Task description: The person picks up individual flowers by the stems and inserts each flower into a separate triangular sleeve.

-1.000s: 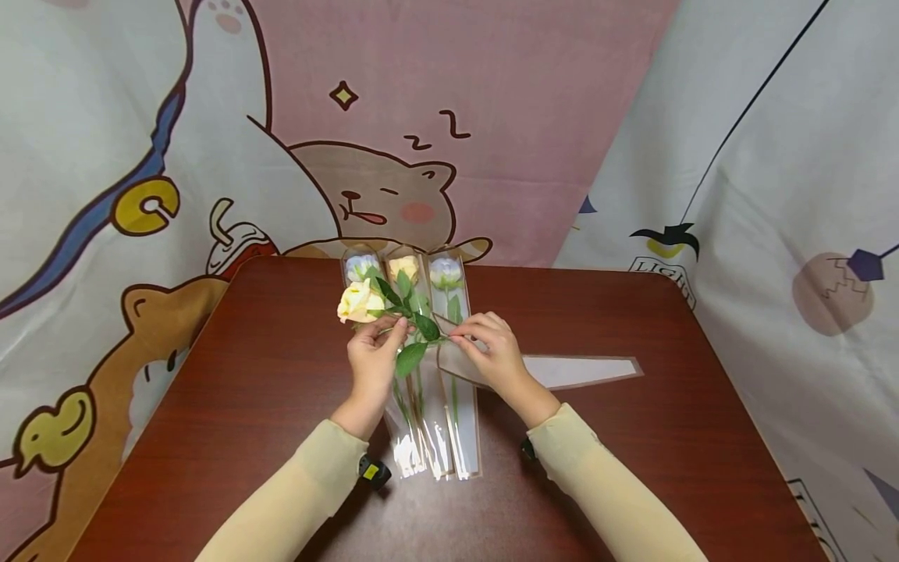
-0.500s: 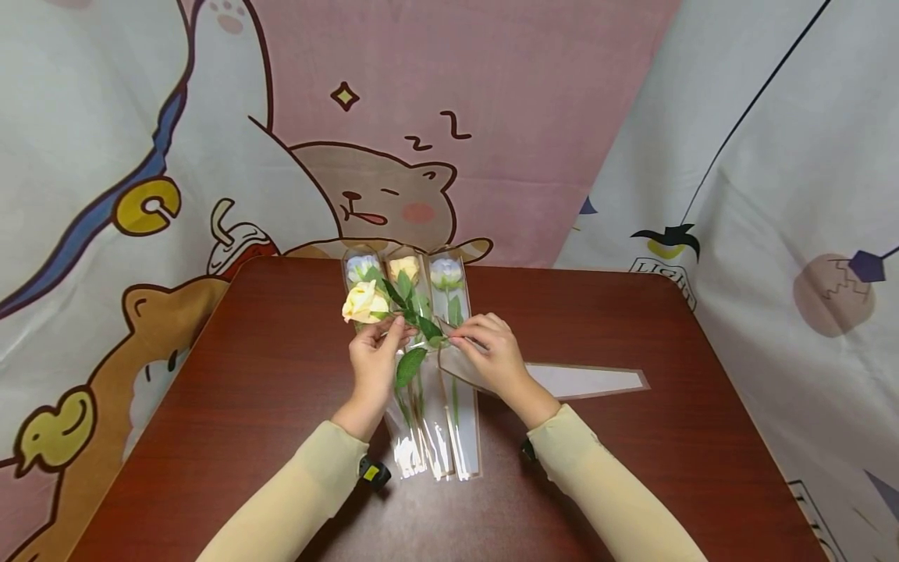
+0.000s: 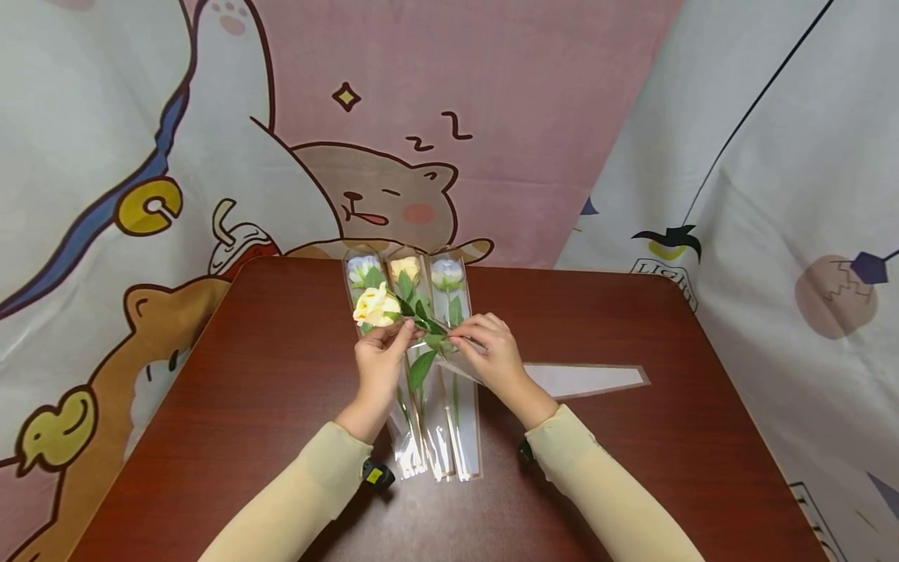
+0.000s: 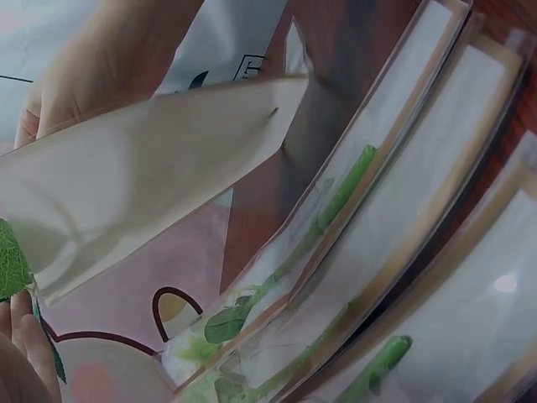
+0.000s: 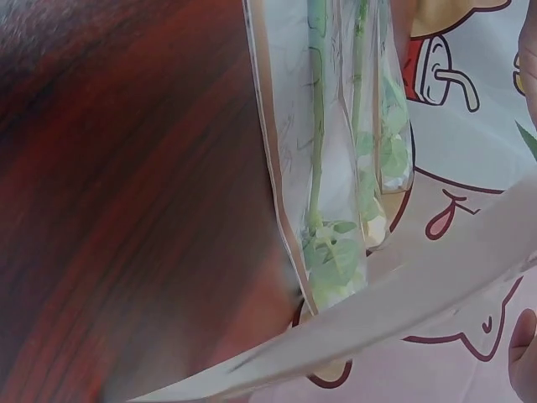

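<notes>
A cream-yellow artificial rose [image 3: 376, 305] with green leaves [image 3: 421, 368] lies across above the wrapped flowers, its bloom to the left. Just below the bloom, my left hand [image 3: 379, 363] pinches its stem between thumb and fingers. My right hand [image 3: 494, 351] pinches the mouth of a long tapered flower sleeve [image 3: 586, 380], where the rose's lower leaves meet it. The sleeve's narrow end points right; its pale back [image 4: 159, 168] shows in the left wrist view. The stem's lower part is hidden at the sleeve and right hand.
Side by side under the hands lie three sleeved flowers: a blue one [image 3: 364, 269], a yellow one [image 3: 405, 270] and another blue one [image 3: 446, 273]. They rest on a dark red-brown table [image 3: 281, 406]. A cartoon-printed cloth [image 3: 534, 117] hangs behind it.
My left hand and the rose have shifted slightly right, toward my right hand and the sleeve's mouth. The sleeve's narrow end has swung a little toward me. My right hand stays nearly in place.
</notes>
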